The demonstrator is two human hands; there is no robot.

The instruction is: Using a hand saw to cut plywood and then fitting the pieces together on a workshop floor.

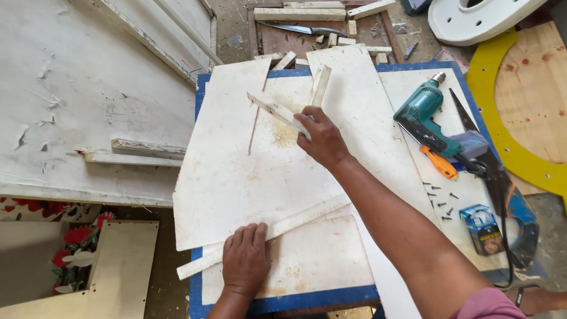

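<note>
The left hand (246, 259) lies flat, open, pressing a long white wooden strip (266, 231); the right hand (320, 139) grasps a shorter white-painted wooden slat (276, 110) above it.

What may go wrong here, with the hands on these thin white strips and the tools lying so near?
1. The right hand holds a thin wood strip at one end only; it might snap or splinter.
2. Loose screws lie beside the right forearm; a sweep could scatter them.
3. The left hand presses a long strip on stacked white boards, which may slide.
</note>
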